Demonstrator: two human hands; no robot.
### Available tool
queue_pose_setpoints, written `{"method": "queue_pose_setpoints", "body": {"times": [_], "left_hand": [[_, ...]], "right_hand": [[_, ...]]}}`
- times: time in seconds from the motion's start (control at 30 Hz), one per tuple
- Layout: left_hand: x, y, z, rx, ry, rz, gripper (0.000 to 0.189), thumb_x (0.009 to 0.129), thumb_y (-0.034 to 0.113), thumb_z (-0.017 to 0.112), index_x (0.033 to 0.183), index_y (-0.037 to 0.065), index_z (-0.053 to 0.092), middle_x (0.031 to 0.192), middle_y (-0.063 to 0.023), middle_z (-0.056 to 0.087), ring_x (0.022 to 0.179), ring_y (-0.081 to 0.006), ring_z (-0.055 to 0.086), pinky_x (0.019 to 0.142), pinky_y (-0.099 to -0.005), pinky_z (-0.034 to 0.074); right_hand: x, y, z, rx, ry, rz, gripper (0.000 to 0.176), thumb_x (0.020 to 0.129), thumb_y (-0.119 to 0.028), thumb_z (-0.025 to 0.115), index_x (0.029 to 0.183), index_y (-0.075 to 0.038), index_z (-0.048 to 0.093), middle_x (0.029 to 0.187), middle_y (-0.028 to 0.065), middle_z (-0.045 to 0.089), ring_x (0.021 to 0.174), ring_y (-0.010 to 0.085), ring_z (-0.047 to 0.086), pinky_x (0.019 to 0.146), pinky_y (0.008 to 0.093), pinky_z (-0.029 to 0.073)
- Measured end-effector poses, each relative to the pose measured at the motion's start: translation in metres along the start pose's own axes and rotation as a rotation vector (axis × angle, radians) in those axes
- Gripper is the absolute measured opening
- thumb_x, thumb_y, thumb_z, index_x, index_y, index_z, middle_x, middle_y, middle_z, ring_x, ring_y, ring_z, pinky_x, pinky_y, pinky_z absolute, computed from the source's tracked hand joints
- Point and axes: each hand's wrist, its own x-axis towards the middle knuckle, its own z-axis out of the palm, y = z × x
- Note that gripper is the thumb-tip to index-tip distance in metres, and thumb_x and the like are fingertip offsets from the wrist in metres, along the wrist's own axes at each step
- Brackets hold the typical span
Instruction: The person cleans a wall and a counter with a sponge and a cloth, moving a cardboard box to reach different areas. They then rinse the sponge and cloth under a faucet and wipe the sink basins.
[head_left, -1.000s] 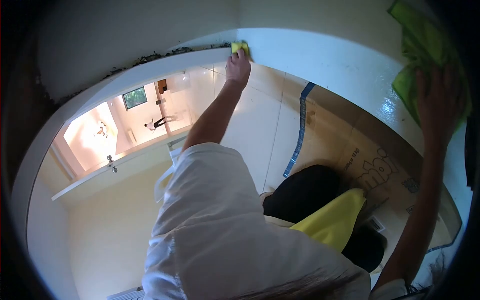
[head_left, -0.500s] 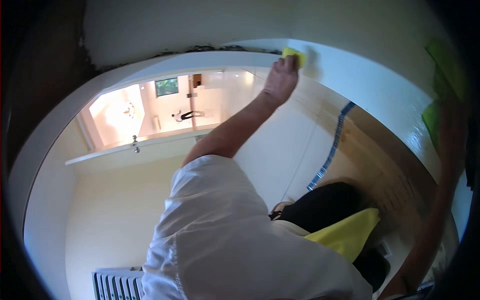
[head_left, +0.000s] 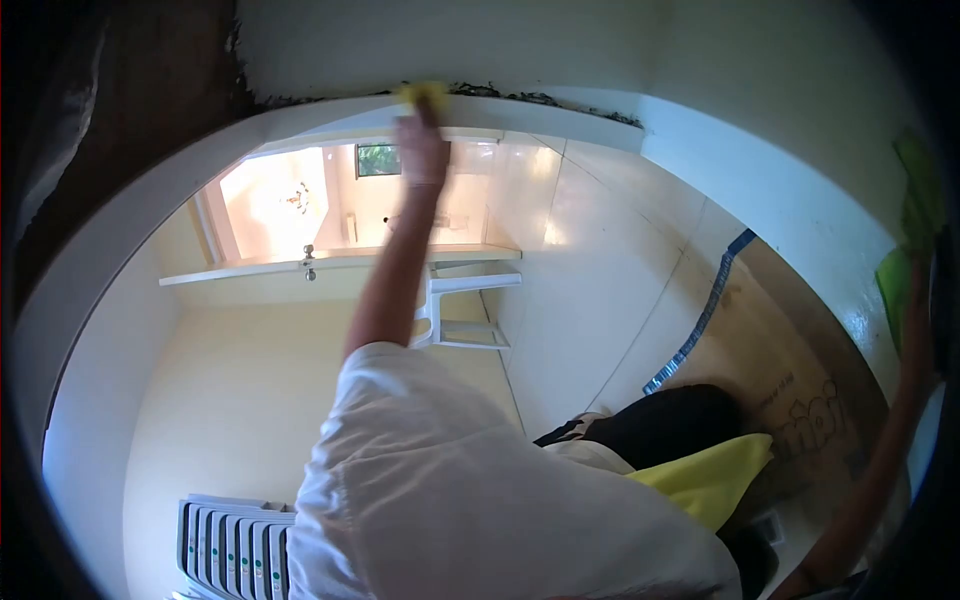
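The left hand (head_left: 422, 152), blurred, pinches a yellow sponge (head_left: 425, 97) at the upper edge of the curved white ledge (head_left: 560, 120), beside the dark, crumbly line (head_left: 535, 98) along the wall (head_left: 450, 45). At the far right, the right hand (head_left: 917, 305) is at a green cloth (head_left: 919, 200) against the pale surface, though shadow hides whether its fingers grip it. A yellow cloth (head_left: 710, 478) lies over the person's dark-clad legs (head_left: 675, 425), near the printed cardboard (head_left: 775, 345) on the floor (head_left: 610, 250).
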Motion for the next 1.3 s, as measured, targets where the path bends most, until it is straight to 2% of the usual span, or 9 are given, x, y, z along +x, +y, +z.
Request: {"method": "queue_pose_setpoints", "body": {"times": [0.03,0.13,0.17,0.23,0.43,0.57,0.73,1.03,1.3], "left_hand": [[0.012,-0.049,-0.006,-0.219,-0.175,-0.279,0.044,0.089,0.010,0.033,0.131,-0.001,0.028,0.108,-0.0243,0.047,0.093,-0.0355,0.048,0.080,-0.0421,0.041],[0.024,-0.110,-0.074,0.196,-0.166,-0.439,0.043,0.083,0.003,0.043,0.124,-0.006,0.036,0.101,-0.0218,0.052,0.079,-0.0321,0.054,0.068,-0.0379,0.046],[0.013,-0.125,-0.078,-0.095,-0.010,-0.454,0.050,0.078,-0.003,0.045,0.127,-0.008,0.034,0.092,-0.0205,0.053,0.075,-0.0340,0.051,0.070,-0.0393,0.045],[-0.013,-0.090,-0.099,0.132,0.218,-0.148,0.052,0.076,-0.006,0.046,0.126,-0.008,0.036,0.094,-0.0225,0.052,0.083,-0.0362,0.051,0.075,-0.0416,0.044],[-0.148,0.074,-0.036,-0.546,-0.113,-0.071,0.034,0.074,-0.006,0.045,0.107,-0.004,0.049,0.102,-0.0251,0.046,0.094,-0.0407,0.047,0.082,-0.0449,0.041],[-0.212,0.211,-0.052,-1.470,-0.744,-0.973,0.016,0.075,-0.002,0.046,0.090,-0.005,0.047,0.087,-0.0136,0.044,0.078,-0.0238,0.046,0.071,-0.0345,0.041],[-0.250,0.266,-0.077,-1.579,-0.925,-0.926,0.017,0.078,-0.002,0.044,0.093,-0.002,0.050,0.091,-0.0059,0.045,0.073,-0.0126,0.046,0.064,-0.0246,0.040],[-0.308,0.250,-0.052,-1.639,-1.064,-1.091,0.011,0.077,-0.004,0.043,0.087,-0.003,0.047,0.095,-0.0099,0.043,0.080,-0.0187,0.045,0.072,-0.0278,0.039],[-0.332,0.239,-0.069,-1.546,-1.074,-1.044,0.013,0.077,-0.004,0.044,0.089,-0.002,0.049,0.091,-0.0053,0.042,0.075,-0.0141,0.043,0.070,-0.0259,0.039]], "right_hand": [[-0.001,0.001,0.003,-0.008,-0.012,0.001,0.055,0.089,-0.048,0.036,0.108,-0.001,0.058,0.132,0.0202,0.037,0.126,0.0350,0.030,0.101,0.0536,0.021],[-0.002,-0.004,0.022,-0.115,-0.033,-0.035,0.043,0.090,-0.039,0.040,0.115,-0.007,0.054,0.127,0.0178,0.043,0.120,0.0318,0.038,0.099,0.0468,0.028],[-0.003,-0.001,0.028,-0.167,-0.043,-0.049,0.040,0.091,-0.037,0.041,0.117,-0.009,0.053,0.125,0.0170,0.045,0.118,0.0308,0.041,0.098,0.0446,0.030],[-0.006,0.011,0.034,-0.264,-0.065,-0.069,0.036,0.091,-0.032,0.043,0.120,-0.011,0.051,0.123,0.0158,0.048,0.115,0.0292,0.045,0.097,0.0411,0.034],[-0.009,0.009,0.018,-0.124,-0.062,-0.221,0.038,0.089,-0.033,0.048,0.122,-0.013,0.050,0.129,0.0135,0.043,0.117,0.0326,0.042,0.098,0.0437,0.033],[-0.012,-0.015,0.027,-0.045,-0.082,-0.406,0.041,0.087,-0.036,0.050,0.120,-0.012,0.051,0.129,0.0151,0.041,0.120,0.0328,0.038,0.100,0.0451,0.031],[0.006,-0.160,0.021,0.039,-0.186,-0.325,0.043,0.088,-0.036,0.047,0.119,-0.007,0.051,0.129,0.0173,0.042,0.120,0.0305,0.038,0.100,0.0471,0.028],[0.063,-0.390,0.076,0.240,-0.383,-0.472,0.052,0.092,-0.035,0.030,0.130,-0.002,0.041,0.141,0.0178,0.029,0.131,0.0359,0.023,0.107,0.0532,0.013],[0.060,-0.381,0.074,0.383,-0.339,-0.524,0.047,0.090,-0.031,0.036,0.126,-0.003,0.046,0.138,0.0134,0.035,0.128,0.0294,0.028,0.107,0.0466,0.018]]}}
